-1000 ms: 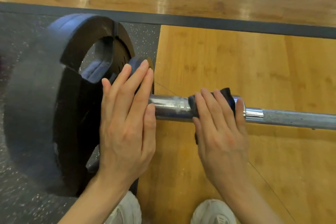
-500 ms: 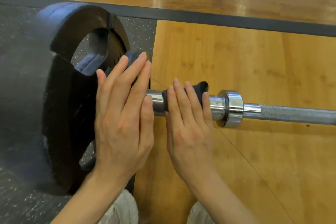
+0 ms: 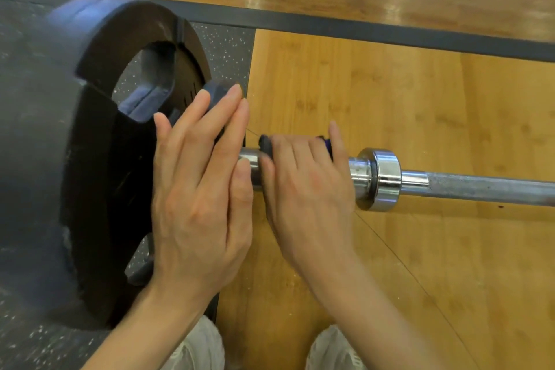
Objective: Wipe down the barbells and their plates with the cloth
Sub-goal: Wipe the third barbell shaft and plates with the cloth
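Both forearms were bare, with no sleeve, watch or band showing anywhere along them. The left hand (image 3: 198,204) and the right hand (image 3: 309,189) wore no gloves and no rings, and the fingernails were short and plain, without polish. Below the forearms, at the bottom edge of the view, two shoes showed: the left shoe (image 3: 195,348) and the right shoe (image 3: 333,351), both pale grey-white with a soft, mesh-like upper.

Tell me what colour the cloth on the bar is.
Dark navy blue; the cloth peeks out under the right hand in the head view.
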`<state>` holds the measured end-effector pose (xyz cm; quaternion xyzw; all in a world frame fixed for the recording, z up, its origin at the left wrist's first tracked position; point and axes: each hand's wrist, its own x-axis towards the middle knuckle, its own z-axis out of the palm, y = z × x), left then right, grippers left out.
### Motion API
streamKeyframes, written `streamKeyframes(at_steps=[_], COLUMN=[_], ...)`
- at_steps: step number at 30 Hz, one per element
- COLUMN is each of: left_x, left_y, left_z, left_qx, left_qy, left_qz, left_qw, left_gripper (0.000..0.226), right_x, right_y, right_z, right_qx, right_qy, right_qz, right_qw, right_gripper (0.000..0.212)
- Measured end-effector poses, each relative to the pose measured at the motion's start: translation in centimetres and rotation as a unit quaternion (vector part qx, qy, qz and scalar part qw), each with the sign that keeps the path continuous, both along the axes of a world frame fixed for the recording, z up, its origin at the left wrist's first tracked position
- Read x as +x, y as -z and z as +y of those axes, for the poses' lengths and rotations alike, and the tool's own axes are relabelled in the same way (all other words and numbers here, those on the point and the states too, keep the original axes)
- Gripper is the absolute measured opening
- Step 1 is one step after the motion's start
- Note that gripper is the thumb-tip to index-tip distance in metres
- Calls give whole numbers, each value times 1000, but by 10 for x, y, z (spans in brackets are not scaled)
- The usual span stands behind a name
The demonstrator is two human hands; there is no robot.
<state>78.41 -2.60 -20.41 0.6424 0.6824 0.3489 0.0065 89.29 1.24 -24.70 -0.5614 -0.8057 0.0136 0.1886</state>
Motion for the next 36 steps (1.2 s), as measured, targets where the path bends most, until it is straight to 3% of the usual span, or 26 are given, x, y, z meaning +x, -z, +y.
streamKeyframes(at_steps=[3,9,12,14,20,26,30,34,36], left_x=[1,1,-1,0,-1,0,0,-1,-1], left_y=[1,1,1,2,1,2,1,1,1], left_z=[-2,-2,-1,-1,1,1,1,2,2], left_qx=[8,-1,8,10,5,3,1,3,7], left_qy=[1,4,2,0,6,4,7,7,3], left_qz=[-1,-5,-7,-11,-15,-21,-18,-20,-21], left_qw=[1000,1000,1000,1000,1000,1000,1000,1000,1000], left_gripper=[43,42,43,43,42,43,43,43,43], right_x=[16,-11,5,17,-13,17,-9,4,17], right_y=[5,-10,1,3,-12,-3,-15,-9,-4], right_z=[-36,20,-21,-45,21,-37,22,-5,-36], right_qx=[12,-38,-29,-20,-53,-37,-119,-61,-38], right_qy=[-21,26,-12,-36,0,-34,-14,2,-25], right_qz=[3,-4,0,-6,-30,-6,-71,-14,-2], right_qw=[1000,999,1000,999,998,999,990,998,999], right_gripper=[43,43,38,49,41,48,59,44,46])
